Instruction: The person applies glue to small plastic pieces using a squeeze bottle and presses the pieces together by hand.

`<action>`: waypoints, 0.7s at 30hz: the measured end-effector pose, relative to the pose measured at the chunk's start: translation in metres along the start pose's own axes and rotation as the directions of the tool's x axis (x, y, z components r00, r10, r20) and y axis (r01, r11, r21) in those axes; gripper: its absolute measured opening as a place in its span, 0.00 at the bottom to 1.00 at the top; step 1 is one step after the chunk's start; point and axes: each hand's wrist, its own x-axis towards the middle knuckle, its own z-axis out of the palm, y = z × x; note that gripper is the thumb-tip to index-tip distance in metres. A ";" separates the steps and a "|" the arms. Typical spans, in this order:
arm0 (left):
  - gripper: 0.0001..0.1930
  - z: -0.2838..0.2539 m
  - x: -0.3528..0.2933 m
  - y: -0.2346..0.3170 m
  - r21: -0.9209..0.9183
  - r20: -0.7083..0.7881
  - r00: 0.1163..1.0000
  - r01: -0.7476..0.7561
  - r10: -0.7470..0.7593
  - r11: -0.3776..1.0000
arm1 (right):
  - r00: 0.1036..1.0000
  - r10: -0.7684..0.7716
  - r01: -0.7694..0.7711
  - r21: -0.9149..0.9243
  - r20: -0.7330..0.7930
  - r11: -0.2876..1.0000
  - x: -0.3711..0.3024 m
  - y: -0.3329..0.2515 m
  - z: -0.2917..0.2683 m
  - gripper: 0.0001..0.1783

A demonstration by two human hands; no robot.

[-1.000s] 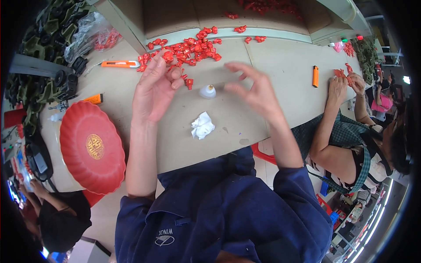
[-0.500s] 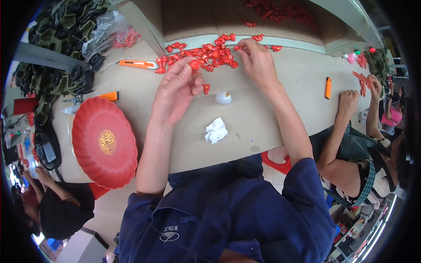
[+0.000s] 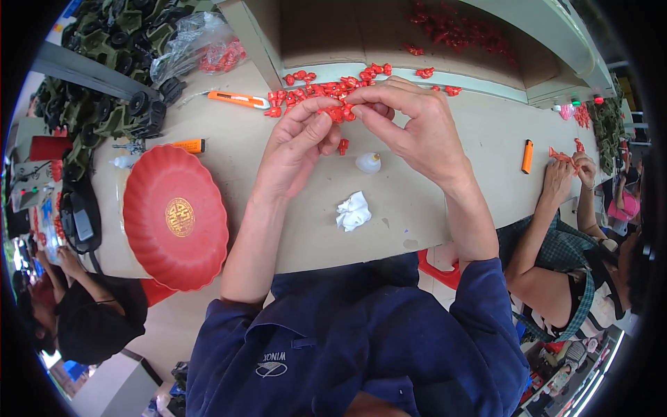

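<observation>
left hand (image 3: 295,144): thumb + fingers pinching small red parts (image 3: 336,113) | right hand (image 3: 421,124): fingertips pinched on em too | parts held over tabletop (image 3: 309,236), kinda near far edge, by red pile (image 3: 318,90)

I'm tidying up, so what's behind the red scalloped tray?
Behind the red scalloped tray, a black-ended orange object sticks out, and a small white object lies to its left. The tray's rim covers the orange object's left end, so that can't be seen.
</observation>
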 end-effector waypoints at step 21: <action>0.10 0.005 -0.004 -0.001 0.139 -0.020 0.989 -0.140 0.144 0.980 | 0.997 0.040 -0.029 0.171 -0.059 0.985 -0.005 0.001 0.004 0.10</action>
